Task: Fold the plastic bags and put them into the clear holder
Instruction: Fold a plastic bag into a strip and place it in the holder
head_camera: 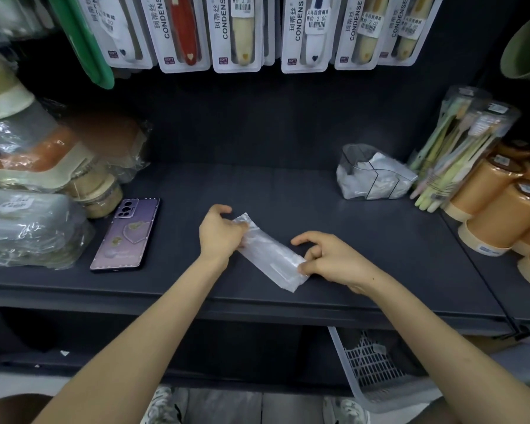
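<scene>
- In the middle of the frame, my plastic bag (270, 255) lies on the dark shelf (318, 215) as a long narrow strip running from upper left to lower right. I judge the lengthwise folds done and the shortening folds left to do.
- Right of centre, the clear holder (352, 156) stands at the back of the shelf, well apart from the strip. It has what look like folded white bags inside; this bag is not yet in it.
- My left hand (219, 231), left of centre, grips the strip's upper-left end with its fingers curled round it.
- My right hand (331, 258), right of centre, pinches the lower-right end between thumb and finger, the other fingers arched above the shelf.
</scene>
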